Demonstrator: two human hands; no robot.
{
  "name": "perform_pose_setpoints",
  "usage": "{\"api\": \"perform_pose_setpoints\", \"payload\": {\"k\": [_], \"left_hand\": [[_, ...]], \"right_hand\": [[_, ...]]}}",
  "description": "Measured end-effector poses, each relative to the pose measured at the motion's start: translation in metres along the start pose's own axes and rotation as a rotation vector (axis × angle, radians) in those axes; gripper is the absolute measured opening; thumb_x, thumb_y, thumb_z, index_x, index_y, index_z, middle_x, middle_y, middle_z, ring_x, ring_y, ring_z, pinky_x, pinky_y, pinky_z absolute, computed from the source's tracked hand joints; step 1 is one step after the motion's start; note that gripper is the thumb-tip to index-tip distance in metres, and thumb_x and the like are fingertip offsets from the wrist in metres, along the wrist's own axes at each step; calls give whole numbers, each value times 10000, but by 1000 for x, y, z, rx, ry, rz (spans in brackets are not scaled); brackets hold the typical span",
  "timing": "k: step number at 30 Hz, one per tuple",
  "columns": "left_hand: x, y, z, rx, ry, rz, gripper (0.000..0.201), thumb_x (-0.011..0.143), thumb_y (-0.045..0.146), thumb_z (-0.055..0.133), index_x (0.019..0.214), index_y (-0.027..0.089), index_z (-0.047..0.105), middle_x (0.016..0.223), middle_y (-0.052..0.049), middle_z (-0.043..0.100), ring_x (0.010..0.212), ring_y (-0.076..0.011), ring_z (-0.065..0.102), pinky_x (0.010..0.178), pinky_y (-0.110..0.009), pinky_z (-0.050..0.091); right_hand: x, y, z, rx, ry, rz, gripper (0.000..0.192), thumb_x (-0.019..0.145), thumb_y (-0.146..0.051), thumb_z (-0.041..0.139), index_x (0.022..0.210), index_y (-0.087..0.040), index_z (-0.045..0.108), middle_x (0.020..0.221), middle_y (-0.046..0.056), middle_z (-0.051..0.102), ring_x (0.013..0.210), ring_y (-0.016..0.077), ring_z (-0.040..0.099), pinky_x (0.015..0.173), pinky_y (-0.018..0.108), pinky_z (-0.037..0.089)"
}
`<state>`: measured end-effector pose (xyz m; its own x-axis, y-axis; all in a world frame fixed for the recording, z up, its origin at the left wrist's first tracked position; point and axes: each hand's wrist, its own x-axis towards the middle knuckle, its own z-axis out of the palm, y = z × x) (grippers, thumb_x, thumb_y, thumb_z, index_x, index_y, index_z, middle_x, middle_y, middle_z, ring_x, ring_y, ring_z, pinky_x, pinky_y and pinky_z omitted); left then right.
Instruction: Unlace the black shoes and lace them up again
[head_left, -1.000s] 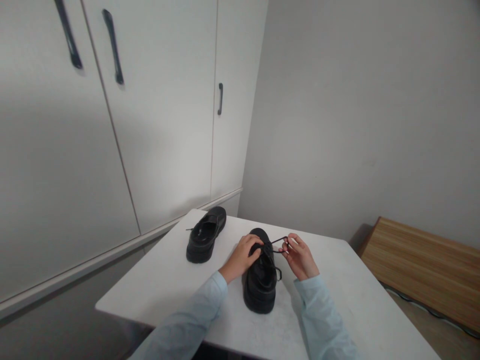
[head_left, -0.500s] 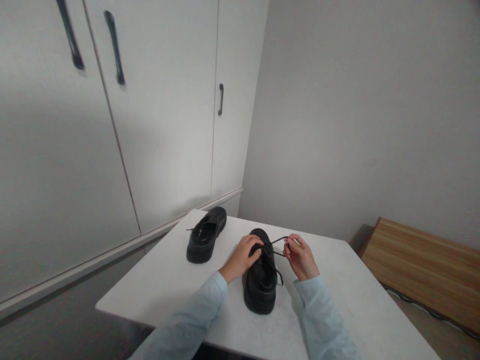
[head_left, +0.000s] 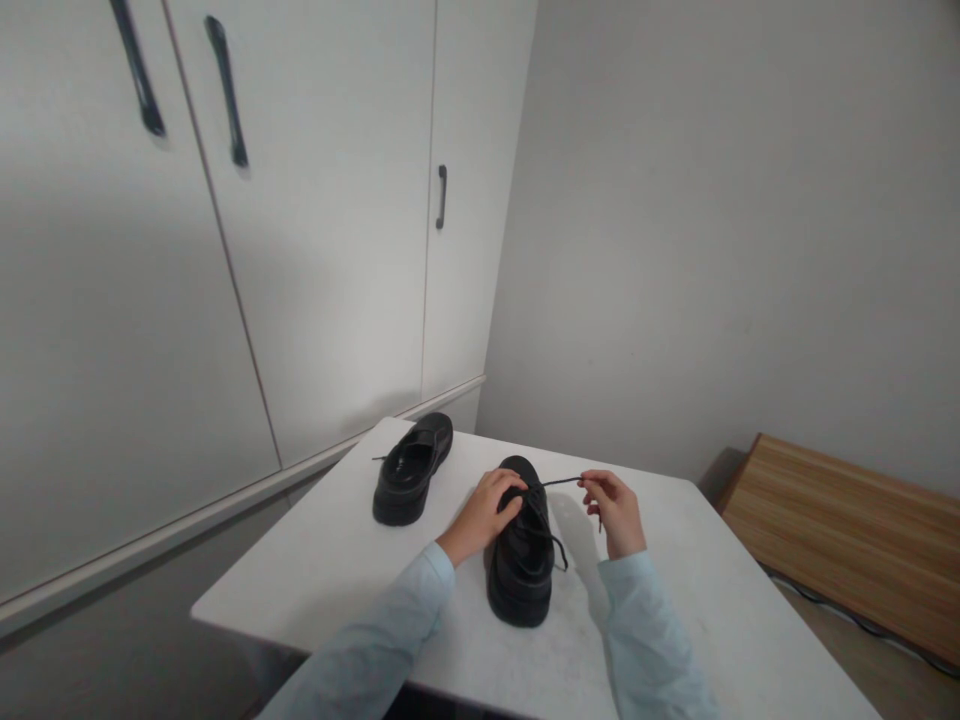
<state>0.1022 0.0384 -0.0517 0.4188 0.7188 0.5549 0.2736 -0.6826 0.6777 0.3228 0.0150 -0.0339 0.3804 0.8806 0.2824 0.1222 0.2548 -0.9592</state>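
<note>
Compared with half a second ago, your right hand point(head_left: 616, 510) sits farther toward 3 o'clock, and one strand replaces the loop. Its grip pinches the black shoelace point(head_left: 560, 482); from there the nearer black lace-up shoe point(head_left: 519, 600) lies at 8 o'clock on the desk point(head_left: 300, 590), long axis running 12 to 6. Your left hand point(head_left: 484, 515) is closer, touching its instep; whether that grip is closed, I can't tell. The second black shoe point(head_left: 401, 505) sits at its 10 o'clock. The white cabinet's point(head_left: 330, 220) shut doors hide any contents.
</note>
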Motion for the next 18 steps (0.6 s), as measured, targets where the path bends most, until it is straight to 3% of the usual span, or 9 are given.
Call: {"api": "perform_pose_setpoints", "payload": {"k": [3, 5, 9, 12, 18], "left_hand": [[1, 0, -1, -11, 4, -4, 199, 861, 251, 475, 997, 203, 612, 1109, -80, 576, 1093, -204, 493, 986, -359, 356], [2, 0, -3, -39, 12, -22, 219, 880, 247, 438, 1013, 203, 607, 1093, -72, 593, 1074, -193, 513, 970, -344, 369], [3, 0, -7, -70, 86, -66, 218, 881, 241, 434, 1022, 206, 596, 1039, -55, 617, 1012, -180, 548, 907, -321, 404], [4, 0, -9, 4, 140, -74, 155, 845, 264, 502, 913, 199, 625, 937, -49, 617, 947, -190, 548, 859, -323, 412], [2, 1, -10, 89, 96, -66, 132, 776, 323, 607, 773, 198, 649, 787, -25, 598, 838, -188, 531, 778, -304, 400]], "right_hand": [[2, 8, 0, -348, -18, -155, 187, 651, -343, 607, 730, -179, 651, 796, 66, 645, 676, 188, 560, 609, 328, 471], [1, 10, 3, -462, -45, -214, 199, 671, -360, 590, 751, -190, 658, 876, 80, 647, 797, 231, 576, 702, 381, 476], [-7, 4, 12, -425, -236, -203, 262, 722, -397, 582, 893, -214, 660, 1013, 85, 650, 970, 264, 577, 781, 414, 478], [-12, -1, 17, -355, -395, -189, 322, 739, -398, 598, 1010, -230, 643, 1111, 82, 635, 1063, 265, 558, 856, 430, 464], [-16, -1, 23, -331, -528, -201, 485, 714, -363, 649, 1176, -239, 569, 1253, 85, 571, 1174, 271, 499, 958, 460, 405]]}}
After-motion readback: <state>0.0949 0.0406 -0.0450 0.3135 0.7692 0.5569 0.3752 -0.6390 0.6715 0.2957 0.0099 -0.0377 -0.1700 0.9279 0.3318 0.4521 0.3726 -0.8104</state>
